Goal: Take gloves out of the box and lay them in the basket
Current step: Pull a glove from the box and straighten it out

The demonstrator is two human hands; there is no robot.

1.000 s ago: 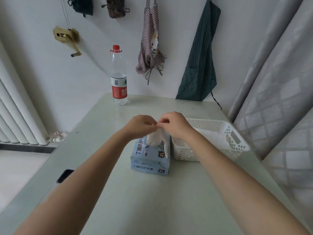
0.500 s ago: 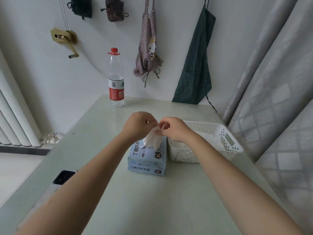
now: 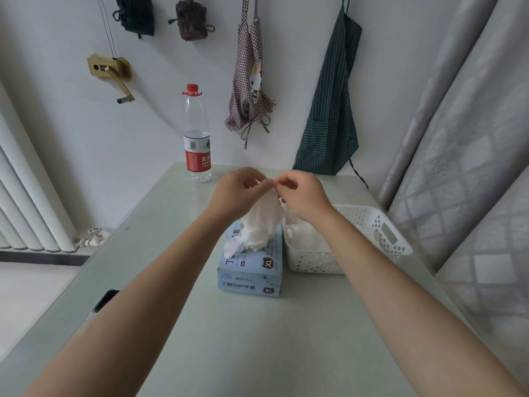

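Observation:
A light blue glove box [image 3: 252, 275] marked XL lies in the middle of the table. Directly right of it, touching, stands a white perforated basket [image 3: 383, 239] with white gloves [image 3: 306, 236] lying inside. A white glove [image 3: 262, 222] hangs above the box, its fingers dangling down to the box top. My left hand [image 3: 236, 193] and my right hand [image 3: 303, 193] both pinch the glove's upper edge, fingertips almost meeting above the box.
A water bottle [image 3: 197, 138] with a red cap stands at the table's far left edge. A dark phone [image 3: 106, 300] lies at the table's left edge. Aprons hang on the wall behind; a curtain [image 3: 472, 167] runs along the right, close to the basket.
Both hands have risen, lifting the glove higher so more of it hangs out of the box. The camera view tilted slightly.

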